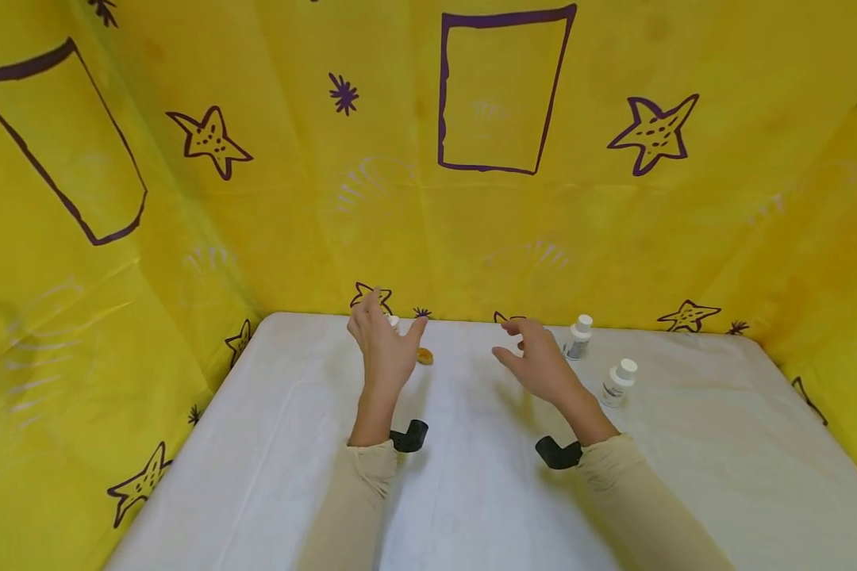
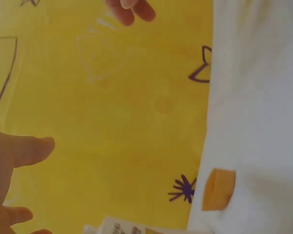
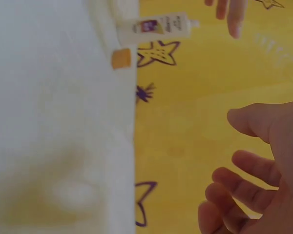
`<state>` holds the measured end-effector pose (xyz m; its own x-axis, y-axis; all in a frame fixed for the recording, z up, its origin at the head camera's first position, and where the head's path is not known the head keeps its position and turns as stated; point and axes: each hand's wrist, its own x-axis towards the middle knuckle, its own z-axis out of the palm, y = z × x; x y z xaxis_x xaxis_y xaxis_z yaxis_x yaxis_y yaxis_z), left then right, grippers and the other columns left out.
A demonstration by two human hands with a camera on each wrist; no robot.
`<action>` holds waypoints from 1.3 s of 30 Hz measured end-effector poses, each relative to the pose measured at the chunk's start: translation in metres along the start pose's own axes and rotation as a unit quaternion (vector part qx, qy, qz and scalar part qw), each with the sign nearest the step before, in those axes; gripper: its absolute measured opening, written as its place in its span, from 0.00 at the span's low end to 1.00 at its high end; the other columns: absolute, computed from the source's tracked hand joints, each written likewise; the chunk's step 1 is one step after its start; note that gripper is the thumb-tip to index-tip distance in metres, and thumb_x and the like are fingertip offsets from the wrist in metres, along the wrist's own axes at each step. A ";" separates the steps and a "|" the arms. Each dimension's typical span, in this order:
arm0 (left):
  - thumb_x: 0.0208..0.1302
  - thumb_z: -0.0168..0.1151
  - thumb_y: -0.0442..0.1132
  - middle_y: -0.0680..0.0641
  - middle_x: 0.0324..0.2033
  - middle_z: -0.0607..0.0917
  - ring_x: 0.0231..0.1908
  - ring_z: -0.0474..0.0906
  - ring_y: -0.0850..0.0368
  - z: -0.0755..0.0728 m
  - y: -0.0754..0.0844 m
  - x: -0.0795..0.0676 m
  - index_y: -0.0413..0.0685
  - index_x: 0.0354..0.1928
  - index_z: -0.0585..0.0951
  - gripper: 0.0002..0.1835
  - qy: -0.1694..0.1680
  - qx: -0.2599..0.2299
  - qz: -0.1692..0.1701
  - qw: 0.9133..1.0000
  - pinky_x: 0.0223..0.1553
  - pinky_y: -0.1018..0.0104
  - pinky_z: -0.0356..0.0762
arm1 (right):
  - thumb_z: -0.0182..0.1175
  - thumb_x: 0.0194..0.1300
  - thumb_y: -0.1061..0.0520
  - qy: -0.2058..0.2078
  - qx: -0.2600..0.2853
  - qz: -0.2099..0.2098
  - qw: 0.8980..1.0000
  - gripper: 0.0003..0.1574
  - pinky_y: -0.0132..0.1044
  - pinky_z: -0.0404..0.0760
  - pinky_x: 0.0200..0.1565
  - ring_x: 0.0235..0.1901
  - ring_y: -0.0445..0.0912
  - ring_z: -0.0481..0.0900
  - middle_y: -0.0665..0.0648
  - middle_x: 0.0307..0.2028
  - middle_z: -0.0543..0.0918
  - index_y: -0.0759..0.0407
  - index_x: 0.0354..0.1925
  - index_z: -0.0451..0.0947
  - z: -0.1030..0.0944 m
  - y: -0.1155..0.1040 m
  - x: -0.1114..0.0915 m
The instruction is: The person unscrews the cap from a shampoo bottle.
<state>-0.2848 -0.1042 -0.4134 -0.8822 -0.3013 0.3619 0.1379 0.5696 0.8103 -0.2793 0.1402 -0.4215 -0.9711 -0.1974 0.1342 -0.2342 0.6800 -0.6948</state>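
My left hand (image 1: 386,345) hovers over the white table with its fingers spread and holds nothing. Behind it stands a white bottle (image 1: 393,322), mostly hidden by the hand in the head view; the right wrist view shows this bottle (image 3: 154,28) with a printed label. Just right of the left thumb sits a small, low orange-yellow piece (image 1: 424,356), its kind unclear. My right hand (image 1: 539,365) is also raised, fingers loosely bent and thumb apart, with nothing in it. Close behind it stands a white-capped bottle (image 1: 577,339). Another white-capped bottle (image 1: 618,383) is nearer and farther right.
A white cloth-like cover lies over the table (image 1: 471,492). Yellow sheeting (image 1: 414,214) with purple starfish drawings rises along the back and both sides. Each wrist carries a black mount, the left mount (image 1: 410,437) and the right mount (image 1: 559,454).
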 end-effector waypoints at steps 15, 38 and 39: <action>0.61 0.74 0.51 0.44 0.73 0.61 0.70 0.54 0.46 0.032 0.037 -0.033 0.49 0.77 0.59 0.48 -0.098 -0.007 0.075 0.992 0.69 0.46 0.67 | 0.62 0.73 0.45 0.105 -0.011 -0.009 0.994 0.36 0.38 0.79 0.52 0.56 0.59 0.77 0.66 0.64 0.74 0.64 0.69 0.68 -0.081 0.017 -0.053; 0.64 0.71 0.54 0.47 0.75 0.60 0.73 0.64 0.49 0.092 0.071 -0.071 0.57 0.78 0.58 0.46 -0.306 -0.060 0.044 0.949 0.74 0.49 0.66 | 0.62 0.72 0.42 0.158 -0.011 0.042 0.986 0.42 0.16 0.67 0.43 0.58 0.63 0.75 0.69 0.67 0.72 0.65 0.71 0.65 -0.125 0.059 -0.087; 0.64 0.71 0.54 0.47 0.75 0.60 0.73 0.65 0.50 0.097 0.073 -0.073 0.57 0.78 0.58 0.46 -0.313 -0.059 0.047 0.947 0.74 0.50 0.66 | 0.62 0.72 0.41 0.156 -0.008 0.046 0.987 0.42 0.16 0.67 0.43 0.58 0.63 0.75 0.69 0.67 0.72 0.65 0.71 0.64 -0.126 0.060 -0.087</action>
<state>-0.2544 0.0336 -0.4258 -0.9528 0.2788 0.1204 0.2451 0.4716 0.8471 -0.2149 0.2873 -0.3863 -0.9547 0.0900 0.2837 -0.1435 0.6960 -0.7036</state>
